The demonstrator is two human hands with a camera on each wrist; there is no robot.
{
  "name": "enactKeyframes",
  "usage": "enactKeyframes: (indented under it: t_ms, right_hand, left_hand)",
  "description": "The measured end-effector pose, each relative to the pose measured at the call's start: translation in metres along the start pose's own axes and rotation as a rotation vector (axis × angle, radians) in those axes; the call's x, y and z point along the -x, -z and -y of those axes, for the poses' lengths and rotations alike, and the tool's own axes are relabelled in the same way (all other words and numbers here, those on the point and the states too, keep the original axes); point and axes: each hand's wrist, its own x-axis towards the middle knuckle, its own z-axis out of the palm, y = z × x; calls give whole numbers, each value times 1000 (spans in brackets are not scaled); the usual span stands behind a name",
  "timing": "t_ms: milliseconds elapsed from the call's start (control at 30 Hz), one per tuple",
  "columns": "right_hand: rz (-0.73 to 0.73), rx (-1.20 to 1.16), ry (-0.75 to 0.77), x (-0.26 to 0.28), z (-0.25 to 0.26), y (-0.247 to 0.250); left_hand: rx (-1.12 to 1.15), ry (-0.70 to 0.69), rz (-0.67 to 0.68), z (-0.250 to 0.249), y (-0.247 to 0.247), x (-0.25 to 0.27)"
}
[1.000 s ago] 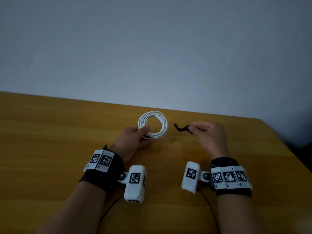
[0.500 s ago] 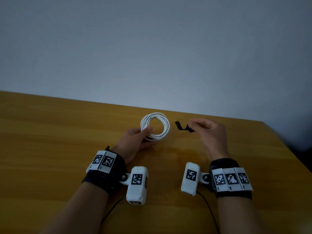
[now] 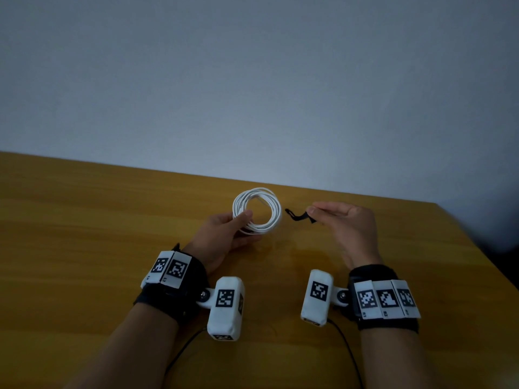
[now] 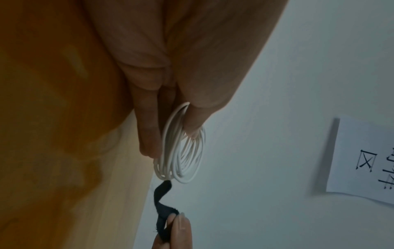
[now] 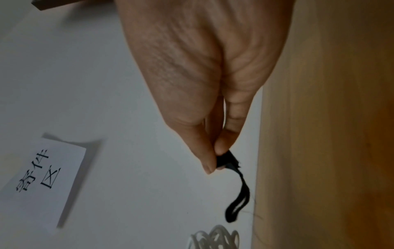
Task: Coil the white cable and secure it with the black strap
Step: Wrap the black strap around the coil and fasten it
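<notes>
The white cable (image 3: pixel 276 213) is wound into a round coil of several loops, held upright above the wooden table (image 3: pixel 84 234). My left hand (image 3: pixel 224 234) pinches the coil's near-left side between thumb and fingers; the left wrist view shows the coil (image 4: pixel 185 161) edge-on under my thumb. The black strap (image 3: pixel 299 216) hangs just right of the coil, pinched at one end by my right hand (image 3: pixel 345 226). In the right wrist view the strap (image 5: pixel 238 198) dangles from my fingertips with the coil (image 5: pixel 215 239) beyond it. A small gap separates strap and coil.
The table's far edge meets a plain grey wall (image 3: pixel 252 94). A white paper label with printed characters (image 4: pixel 362 168) hangs on that wall. The table's right edge (image 3: pixel 477 262) lies close to my right hand.
Both hands have lifted a little and moved away from me, carrying coil and strap. The strap's free end has drawn slightly closer to the coil.
</notes>
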Motion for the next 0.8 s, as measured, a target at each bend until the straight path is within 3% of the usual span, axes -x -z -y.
enactKeyframes:
  t_ms: [167, 633, 800]
  right_hand:
    - [-16, -70, -21, 1, 1, -1]
    - [-59, 78, 34, -2, -7, -2]
    - [2, 43, 16, 2, -2, -3]
  left_hand:
    - [0, -7, -1, 0, 0, -1]
    - [-8, -6, 4, 0, -1, 1]
    - [-7, -3, 9, -1, -1, 2]
